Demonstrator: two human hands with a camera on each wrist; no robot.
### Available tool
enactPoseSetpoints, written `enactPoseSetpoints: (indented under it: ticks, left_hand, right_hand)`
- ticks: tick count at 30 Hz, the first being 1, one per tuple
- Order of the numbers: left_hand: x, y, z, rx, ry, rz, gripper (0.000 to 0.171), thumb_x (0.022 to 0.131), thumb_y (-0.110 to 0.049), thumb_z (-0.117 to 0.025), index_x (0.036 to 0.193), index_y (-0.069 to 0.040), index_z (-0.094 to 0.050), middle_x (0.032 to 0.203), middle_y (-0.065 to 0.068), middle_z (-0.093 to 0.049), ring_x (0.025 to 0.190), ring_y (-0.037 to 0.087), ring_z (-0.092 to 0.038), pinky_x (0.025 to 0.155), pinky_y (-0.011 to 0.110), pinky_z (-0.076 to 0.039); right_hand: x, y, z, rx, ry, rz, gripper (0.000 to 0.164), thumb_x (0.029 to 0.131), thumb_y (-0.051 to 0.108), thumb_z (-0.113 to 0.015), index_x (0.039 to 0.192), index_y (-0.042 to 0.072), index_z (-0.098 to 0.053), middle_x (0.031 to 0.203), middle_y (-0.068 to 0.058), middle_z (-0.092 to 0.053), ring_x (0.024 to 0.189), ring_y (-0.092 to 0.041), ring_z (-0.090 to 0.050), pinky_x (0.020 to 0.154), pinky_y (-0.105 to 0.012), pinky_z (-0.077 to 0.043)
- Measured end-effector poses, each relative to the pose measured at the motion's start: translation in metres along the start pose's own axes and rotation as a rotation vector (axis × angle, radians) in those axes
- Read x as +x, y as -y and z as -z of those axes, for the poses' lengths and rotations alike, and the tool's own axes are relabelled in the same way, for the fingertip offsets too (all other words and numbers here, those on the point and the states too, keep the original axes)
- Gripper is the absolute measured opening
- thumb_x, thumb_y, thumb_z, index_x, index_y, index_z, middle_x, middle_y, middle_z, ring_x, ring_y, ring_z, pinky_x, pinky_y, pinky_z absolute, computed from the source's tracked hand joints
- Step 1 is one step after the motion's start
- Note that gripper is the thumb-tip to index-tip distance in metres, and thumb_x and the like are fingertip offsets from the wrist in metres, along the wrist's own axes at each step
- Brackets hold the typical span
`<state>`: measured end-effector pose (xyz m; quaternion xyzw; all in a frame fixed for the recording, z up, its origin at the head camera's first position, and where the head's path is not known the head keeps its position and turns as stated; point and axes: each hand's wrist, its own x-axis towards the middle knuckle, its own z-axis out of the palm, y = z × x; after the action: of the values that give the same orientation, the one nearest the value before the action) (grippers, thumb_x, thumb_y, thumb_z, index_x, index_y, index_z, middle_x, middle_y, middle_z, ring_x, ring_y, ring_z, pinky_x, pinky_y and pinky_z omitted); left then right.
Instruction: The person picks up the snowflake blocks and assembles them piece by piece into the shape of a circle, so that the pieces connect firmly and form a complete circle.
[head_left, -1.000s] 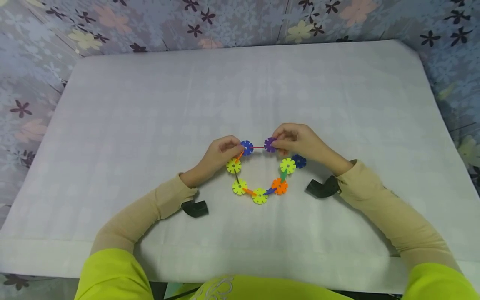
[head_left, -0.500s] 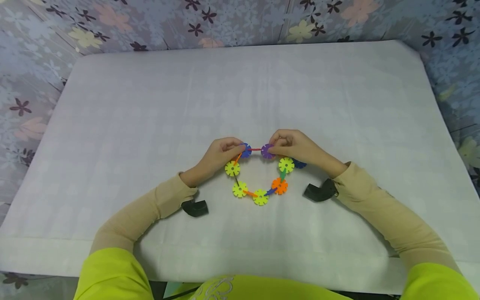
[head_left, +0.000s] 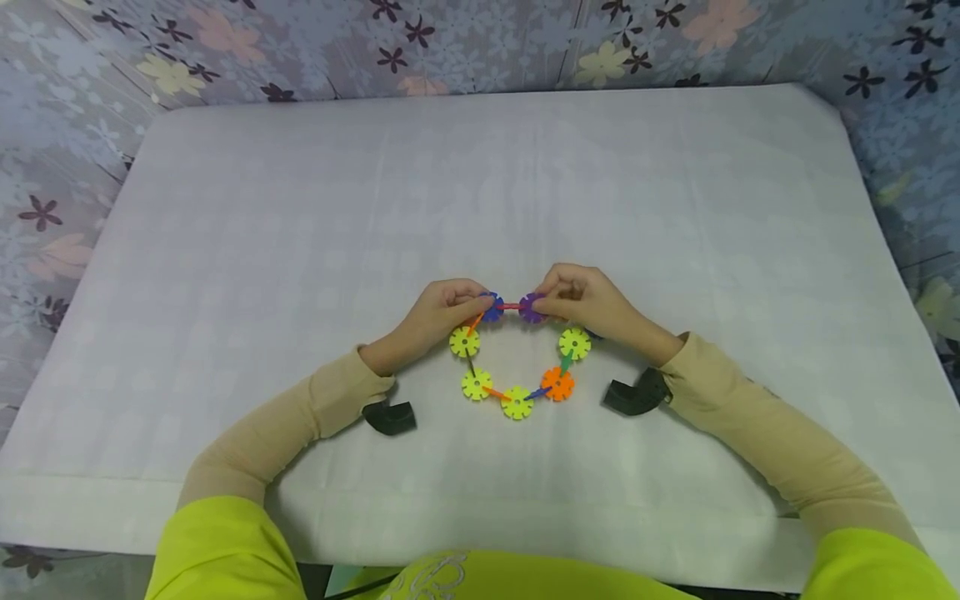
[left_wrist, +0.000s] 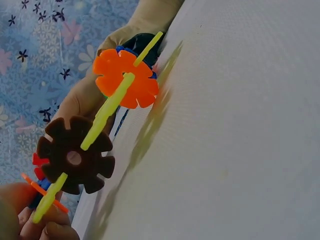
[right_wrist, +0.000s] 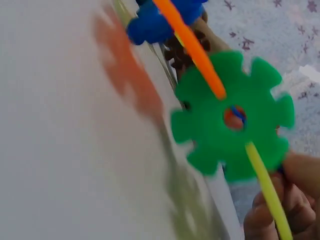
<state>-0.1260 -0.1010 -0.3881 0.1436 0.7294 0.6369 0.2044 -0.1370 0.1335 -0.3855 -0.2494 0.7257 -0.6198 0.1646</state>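
In the head view, notched plastic discs, some flat and some edge-on, are slotted into a loop. My left hand point(head_left: 442, 312) pinches a blue disc point(head_left: 491, 314) at the loop's far left. A purple disc point(head_left: 529, 313) is pinched by my right hand point(head_left: 592, 304), and an edge-on red disc point(head_left: 511, 307) bridges the two. Nearer me run several yellow discs point(head_left: 464, 342) and an orange disc point(head_left: 557, 384). Most of a dark blue disc point(head_left: 594, 335) is hidden under my right hand. The left wrist view shows a brown disc point(left_wrist: 90, 170); the right wrist view shows a green disc point(right_wrist: 200, 110).
A white cloth point(head_left: 300, 208) covers the table. Black curved pieces hang at both wrists, one by the left cuff point(head_left: 390, 418) and one by the right cuff point(head_left: 633, 397). Flower-patterned fabric point(head_left: 480, 50) lies beyond the far edge.
Both hands have come slightly toward me with the loop. My right hand has also shifted left, bringing the purple disc closer to the blue one and covering more of the dark blue disc.
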Motion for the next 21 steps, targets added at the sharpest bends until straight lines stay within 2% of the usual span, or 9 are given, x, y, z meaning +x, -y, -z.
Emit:
enactPoseSetpoints:
  ticks: [4,7,11,14,16,18,21]
  left_hand:
    - [0.0,0.001,0.0,0.002,-0.002,-0.009,0.017,0.09,-0.01,-0.055,0.09,0.005,-0.062,0.06,0.004,-0.054,0.053,0.01,-0.04,0.052,0.021,-0.033]
    - [0.0,0.001,0.0,0.014,0.012,-0.015,0.016,0.089,-0.01,-0.055,0.089,0.005,-0.062,0.061,0.004,-0.055,0.054,0.01,-0.04,0.052,0.021,-0.034]
    - [0.001,0.001,0.0,-0.001,0.048,-0.02,0.015,0.089,-0.009,-0.055,0.089,0.005,-0.06,0.061,0.006,-0.056,0.051,0.01,-0.04,0.05,0.021,-0.034]
    - [0.0,-0.001,0.0,0.012,0.087,-0.019,0.015,0.089,-0.009,-0.055,0.095,0.004,-0.058,0.057,0.008,-0.052,0.045,0.012,-0.039,0.046,0.023,-0.033]
    - [0.0,-0.001,0.0,0.056,0.111,-0.017,0.017,0.09,-0.011,-0.055,0.1,0.002,-0.057,0.054,0.008,-0.05,0.042,0.013,-0.037,0.043,0.024,-0.032]
    - [0.001,-0.002,0.002,0.116,0.127,-0.015,0.02,0.09,-0.015,-0.055,0.104,-0.001,-0.059,0.052,0.008,-0.049,0.039,0.014,-0.035,0.042,0.024,-0.031]
    - [0.002,-0.002,0.004,0.189,0.15,-0.004,0.022,0.09,-0.02,-0.055,0.104,-0.005,-0.063,0.05,0.005,-0.047,0.037,0.014,-0.032,0.041,0.024,-0.03]
  right_hand:
    - [-0.002,-0.001,-0.005,0.022,-0.013,0.055,0.004,0.082,-0.007,-0.06,0.084,-0.007,-0.056,0.07,-0.011,-0.06,0.054,-0.012,-0.048,0.047,-0.02,-0.039]
    - [-0.003,-0.003,-0.007,0.0,-0.048,0.072,0.004,0.082,-0.008,-0.06,0.084,-0.007,-0.056,0.069,-0.011,-0.06,0.053,-0.013,-0.048,0.048,-0.02,-0.04]
    - [-0.003,-0.004,-0.009,-0.009,-0.092,0.04,0.006,0.082,-0.006,-0.06,0.085,-0.006,-0.056,0.069,-0.01,-0.061,0.052,-0.015,-0.048,0.047,-0.022,-0.041]
    - [-0.002,-0.002,-0.01,0.013,-0.076,0.011,0.008,0.082,-0.004,-0.061,0.086,-0.005,-0.055,0.069,-0.011,-0.061,0.051,-0.016,-0.047,0.047,-0.023,-0.04]
    - [-0.001,0.0,-0.009,-0.004,-0.05,0.01,0.006,0.084,-0.001,-0.061,0.087,-0.003,-0.056,0.069,-0.012,-0.06,0.053,-0.017,-0.047,0.049,-0.024,-0.039]
    - [0.0,0.004,-0.003,-0.067,-0.03,0.015,0.006,0.086,0.002,-0.059,0.089,-0.003,-0.058,0.074,-0.011,-0.061,0.058,-0.019,-0.05,0.053,-0.026,-0.041]
    - [0.001,0.016,0.011,-0.305,0.012,-0.011,0.009,0.087,0.009,-0.059,0.091,0.001,-0.062,0.081,-0.006,-0.061,0.069,-0.018,-0.053,0.062,-0.029,-0.043]
